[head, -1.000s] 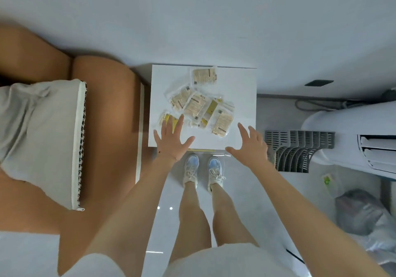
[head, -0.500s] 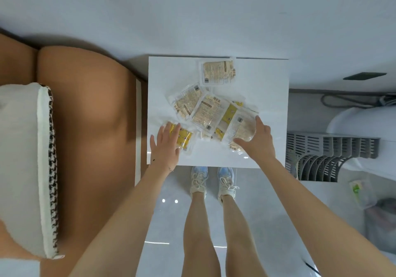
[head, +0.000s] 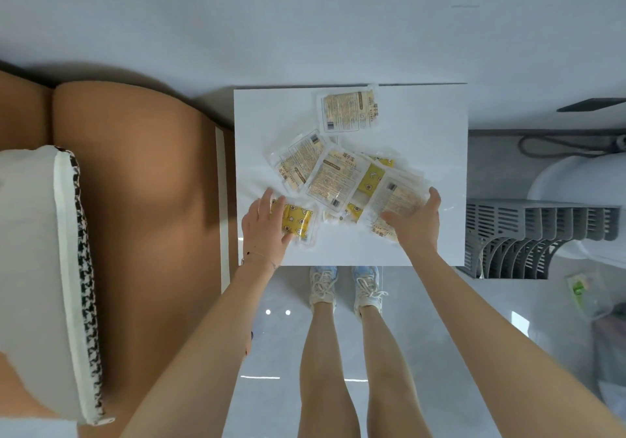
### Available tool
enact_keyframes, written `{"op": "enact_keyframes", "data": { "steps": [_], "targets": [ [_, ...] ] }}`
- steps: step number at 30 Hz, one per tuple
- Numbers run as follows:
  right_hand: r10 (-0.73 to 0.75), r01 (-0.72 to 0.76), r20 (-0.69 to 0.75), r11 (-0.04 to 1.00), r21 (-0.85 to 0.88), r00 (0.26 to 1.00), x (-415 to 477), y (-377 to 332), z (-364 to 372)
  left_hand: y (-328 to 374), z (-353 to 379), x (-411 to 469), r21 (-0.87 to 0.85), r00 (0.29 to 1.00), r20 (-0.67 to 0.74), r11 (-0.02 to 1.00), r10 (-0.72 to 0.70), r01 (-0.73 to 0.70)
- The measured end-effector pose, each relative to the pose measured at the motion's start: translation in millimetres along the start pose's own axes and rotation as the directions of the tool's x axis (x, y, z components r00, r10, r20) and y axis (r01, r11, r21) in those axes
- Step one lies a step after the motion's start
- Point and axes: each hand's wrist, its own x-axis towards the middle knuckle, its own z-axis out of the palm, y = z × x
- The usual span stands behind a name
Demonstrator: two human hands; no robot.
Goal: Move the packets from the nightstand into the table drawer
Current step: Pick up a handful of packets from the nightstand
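the white nightstand (head: 426, 122) carries all the packets. one lone packet (head: 349, 112) lies flat near the far edge, apart from the others. a heap of packets (head: 333, 177) overlaps in the middle of the top.

the left hand (head: 266, 224) lies on the left end of a yellow packet (head: 298, 221) at the near left of the heap. its fingers are mostly straight and spread over the wrapper, and the thumb sits against the packet's near edge. the packet is flat on the top, half under the palm.

the right hand (head: 418, 221) grips a pale packet (head: 398, 200) at the right end of the heap. the thumb lies across its face and the fingers curl round its right edge. whether this packet is off the surface cannot be told.

a grey slatted rack (head: 542, 234) stands to the right of the nightstand.
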Motion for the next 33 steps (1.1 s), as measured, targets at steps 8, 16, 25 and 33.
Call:
{"op": "enact_keyframes", "data": {
  "steps": [8, 16, 25, 33],
  "targets": [
    [0.025, -0.012, -0.093, 0.991, 0.133, 0.995, -3, 3, -9, 8, -8, 4, 0.005, 0.998, 0.016, 0.998, -0.066, 0.066],
    [0.023, -0.008, -0.096, 0.988, 0.155, 0.995, -2, 6, -15, 15, -9, 6, -0.706, 0.995, -0.022, 0.706, -0.099, 0.054],
    [-0.125, 0.133, -0.117, 0.989, 0.06, 0.985, -3, 15, -16, 69, -2, 37, -0.471, 0.931, -0.19, 0.861, -0.312, 0.192],
    [-0.144, 0.146, -0.029, 0.984, 0.104, 0.989, 2, 1, -1, 93, 7, 30, -0.755, 0.903, -0.093, 0.621, -0.419, 0.21]
  ]
}}
